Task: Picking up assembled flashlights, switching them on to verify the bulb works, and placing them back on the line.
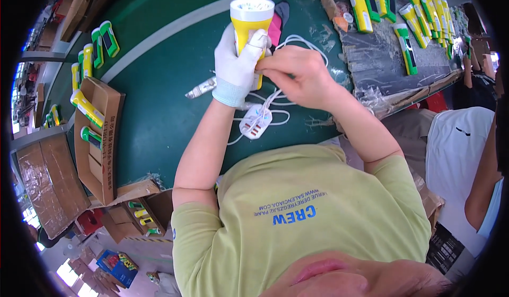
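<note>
Light-green shirt [339, 238] closest, and beyond it the yellow flashlight [242, 31], up over the green table [154, 85]! Long axis runs outward from the chest, lens end [252, 14] away; gloved left hand [236, 64] wraps it, right hand [299, 74] bunches alongside, its grip impossible to tell.

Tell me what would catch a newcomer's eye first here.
First, the yellow flashlight with a white head, upper centre, gripped by the gloved left hand, the bare right hand against its side. Next, the white block with ports, below it on the green table, then the yellow and green flashlights at the upper right.
</note>
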`<state>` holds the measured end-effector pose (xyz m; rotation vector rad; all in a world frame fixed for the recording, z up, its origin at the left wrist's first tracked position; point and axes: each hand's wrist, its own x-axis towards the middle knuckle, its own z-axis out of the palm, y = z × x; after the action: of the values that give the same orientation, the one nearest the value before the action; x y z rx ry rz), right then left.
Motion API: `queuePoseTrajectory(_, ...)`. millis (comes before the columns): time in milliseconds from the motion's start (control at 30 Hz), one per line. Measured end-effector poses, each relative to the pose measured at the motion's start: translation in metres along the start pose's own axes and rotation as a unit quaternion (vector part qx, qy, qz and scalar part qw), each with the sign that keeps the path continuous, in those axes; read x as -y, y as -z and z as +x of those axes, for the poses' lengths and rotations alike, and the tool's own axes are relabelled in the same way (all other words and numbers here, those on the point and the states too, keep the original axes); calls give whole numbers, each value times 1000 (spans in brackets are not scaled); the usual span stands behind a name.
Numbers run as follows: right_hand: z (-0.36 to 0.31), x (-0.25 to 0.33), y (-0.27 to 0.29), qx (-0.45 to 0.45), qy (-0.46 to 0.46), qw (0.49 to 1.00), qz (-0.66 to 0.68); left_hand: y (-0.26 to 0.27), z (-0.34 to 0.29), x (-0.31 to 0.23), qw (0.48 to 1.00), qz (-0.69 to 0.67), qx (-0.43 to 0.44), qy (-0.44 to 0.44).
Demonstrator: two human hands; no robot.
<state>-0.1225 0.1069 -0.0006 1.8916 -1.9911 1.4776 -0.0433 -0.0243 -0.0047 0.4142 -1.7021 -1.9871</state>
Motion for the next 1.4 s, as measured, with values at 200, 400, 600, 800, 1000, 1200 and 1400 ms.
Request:
queuePoseTrajectory(200,-42,21,-6,148,14,988,-30,4,11,-33,979,-175,89,-59)
queuePoseTrajectory(400,-49,38,-6,139,16,990,23,5,7,-20,975,-213,50,34)
queuePoseTrajectory(600,-45,30,-11,85,43,995,29,-2,11,-11,990,-142,12,4)
queuePoseTrajectory(800,-40,42,7,81,-118,943,300,7,19,2,979,-192,35,51)
queuePoseTrajectory(1000,-48,38,-6,135,-226,949,175,6,23,24,941,-258,-43,214)
queuePoseTrajectory(1200,-51,38,-11,81,-138,985,70,13,46,25,942,-254,-36,216)
queuePoseTrajectory(1400,-46,33,-6,73,-129,986,80,9,54,12,935,-271,-58,220)
